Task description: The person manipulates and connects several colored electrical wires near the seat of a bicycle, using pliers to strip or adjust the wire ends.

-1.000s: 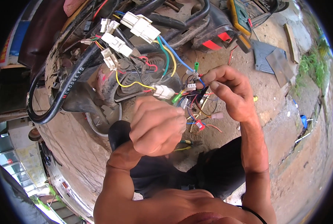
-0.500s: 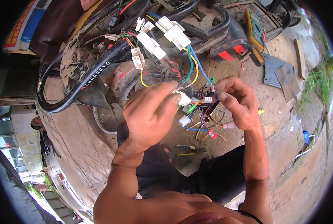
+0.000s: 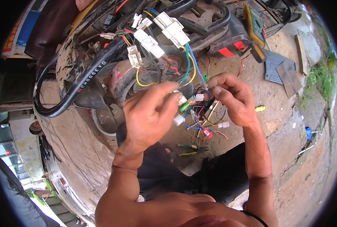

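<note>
Dusty ground (image 3: 278,113) lies under the work, with grass (image 3: 321,81) along its right edge. Above it, the right hand (image 3: 234,100) has its grip pressed together, thumb and forefinger pinching at the lower end of a blue wire (image 3: 196,62). The left hand (image 3: 147,113) is just beside it, thumb and forefinger drawn close to each other near a white connector (image 3: 181,99); whether that grip pinches it I cannot tell (the knuckles cover most of the spot).

Around and below the fingertips hangs a tangle of thin wires, with a white three-slot plug (image 3: 199,97), a green sleeve (image 3: 185,106), a red connector (image 3: 207,132) and a pale pink connector (image 3: 224,124). Past the hands, toward the top, a large white connector block (image 3: 170,30) sits by a black tubular frame (image 3: 79,89), and green and yellow wires run down from it beside the blue one. Farther out are pliers (image 3: 189,146) near the knees, a yellow-handled tool (image 3: 260,108) on the right, and a yellow multimeter (image 3: 254,26) at upper right.
</note>
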{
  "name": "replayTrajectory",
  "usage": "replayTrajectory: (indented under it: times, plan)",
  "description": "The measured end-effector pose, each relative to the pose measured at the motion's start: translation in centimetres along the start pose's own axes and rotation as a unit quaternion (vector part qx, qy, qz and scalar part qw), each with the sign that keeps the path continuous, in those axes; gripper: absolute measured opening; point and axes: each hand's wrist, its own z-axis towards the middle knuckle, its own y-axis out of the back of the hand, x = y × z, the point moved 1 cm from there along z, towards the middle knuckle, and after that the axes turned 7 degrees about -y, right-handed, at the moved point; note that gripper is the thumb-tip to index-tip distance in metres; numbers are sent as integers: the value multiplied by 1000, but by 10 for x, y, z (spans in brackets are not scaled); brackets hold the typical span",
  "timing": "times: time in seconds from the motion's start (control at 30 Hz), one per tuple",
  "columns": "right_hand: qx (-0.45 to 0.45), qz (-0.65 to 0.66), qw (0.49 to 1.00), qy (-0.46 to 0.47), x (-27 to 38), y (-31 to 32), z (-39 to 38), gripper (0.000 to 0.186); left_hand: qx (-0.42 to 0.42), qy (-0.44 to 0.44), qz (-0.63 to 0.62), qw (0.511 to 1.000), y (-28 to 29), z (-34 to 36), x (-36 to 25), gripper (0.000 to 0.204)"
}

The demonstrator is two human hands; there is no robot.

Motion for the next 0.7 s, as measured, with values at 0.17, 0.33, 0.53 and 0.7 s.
replayTrajectory:
  times: [0.17,0.33,0.53,0.7]
  plan:
    - [-3,-2,1000,-2,-1,-5,7,20,-2,13,-2,1000,0,-2,6,18]
    - [-39,50,998,7,-7,-7,9,20,-12,2,-20,1000,-3,-3,6,24]
    - [-61,20,998,-10,-15,-2,10,19,-7,-5,-23,1000,-7,0,6,27]
    - [-86,-51,995,-20,-13,1,9,13,-12,-5,-21,1000,-9,-3,10,29]
